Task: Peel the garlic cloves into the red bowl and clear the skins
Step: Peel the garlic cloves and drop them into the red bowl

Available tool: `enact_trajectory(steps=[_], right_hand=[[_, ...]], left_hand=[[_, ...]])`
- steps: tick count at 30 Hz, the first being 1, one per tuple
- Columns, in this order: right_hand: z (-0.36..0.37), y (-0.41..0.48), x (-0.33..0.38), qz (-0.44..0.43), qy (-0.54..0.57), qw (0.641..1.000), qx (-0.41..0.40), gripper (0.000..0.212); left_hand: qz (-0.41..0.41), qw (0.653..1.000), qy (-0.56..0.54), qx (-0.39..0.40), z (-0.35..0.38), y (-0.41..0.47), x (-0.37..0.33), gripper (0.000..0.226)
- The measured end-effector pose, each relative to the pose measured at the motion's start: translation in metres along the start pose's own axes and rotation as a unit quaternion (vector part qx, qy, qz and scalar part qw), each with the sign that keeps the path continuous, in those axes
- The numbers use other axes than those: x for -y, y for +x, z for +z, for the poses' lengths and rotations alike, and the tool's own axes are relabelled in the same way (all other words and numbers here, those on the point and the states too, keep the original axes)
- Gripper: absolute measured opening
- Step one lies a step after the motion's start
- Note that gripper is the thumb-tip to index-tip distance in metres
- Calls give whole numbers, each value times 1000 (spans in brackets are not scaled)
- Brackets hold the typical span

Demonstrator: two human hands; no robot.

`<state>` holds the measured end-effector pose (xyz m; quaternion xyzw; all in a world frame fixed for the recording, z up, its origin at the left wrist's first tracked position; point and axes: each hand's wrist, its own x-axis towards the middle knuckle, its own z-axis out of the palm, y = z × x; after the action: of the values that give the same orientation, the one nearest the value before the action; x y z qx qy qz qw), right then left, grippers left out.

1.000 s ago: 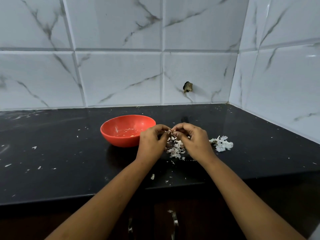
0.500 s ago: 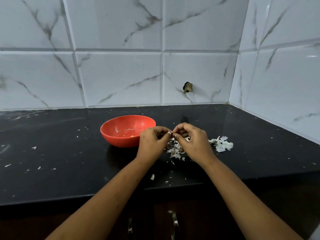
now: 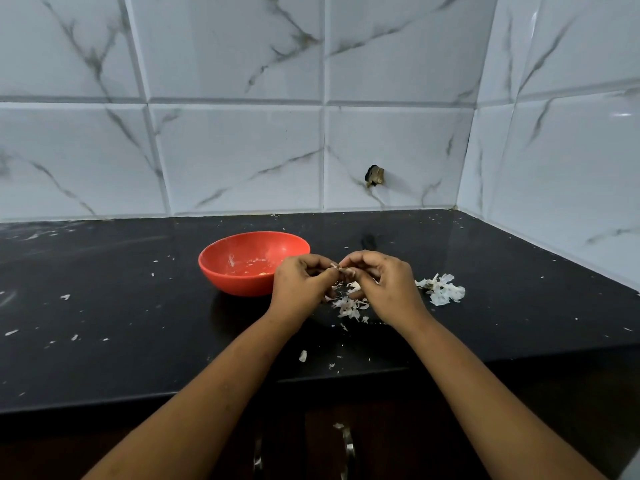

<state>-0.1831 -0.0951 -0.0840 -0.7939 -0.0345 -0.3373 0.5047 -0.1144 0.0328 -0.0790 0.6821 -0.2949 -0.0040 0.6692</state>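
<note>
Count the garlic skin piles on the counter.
2. The central pile lies beneath the left hand and right hand; the second pile lies further right. Loose flakes lie scattered; the hands may hide more.

The black counter [image 3: 121,306] carries a red bowl [image 3: 242,271] and scattered, probably garlic, skins [image 3: 441,289].

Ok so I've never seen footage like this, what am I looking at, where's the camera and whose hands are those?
There is no machine here: a person wears a wide-angle camera on the head, looking forward and down, so the two bare hands reaching in are their own. The left hand and right hand meet and pinch a small garlic clove between their fingertips, peeling it. On the black countertop stands a round red bowl with a few pale bits inside. Under the hands lie white papery garlic skins, a second white pile lies to the right, and flakes are scattered about.
</note>
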Motion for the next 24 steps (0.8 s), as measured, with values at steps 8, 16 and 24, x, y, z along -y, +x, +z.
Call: enact_trajectory(steps=[8, 16, 24], right_hand=[[1, 1, 1, 0, 32, 999, 10, 36], [1, 1, 3, 16, 86, 995, 45, 23], [0, 3, 1, 26, 79, 996, 34, 18]], left_hand=[[-25, 998, -54, 19, -1, 1, 3, 13], [-40, 996, -73, 43, 1, 2, 1, 14], [-47, 997, -67, 6, 3, 1, 0, 19]])
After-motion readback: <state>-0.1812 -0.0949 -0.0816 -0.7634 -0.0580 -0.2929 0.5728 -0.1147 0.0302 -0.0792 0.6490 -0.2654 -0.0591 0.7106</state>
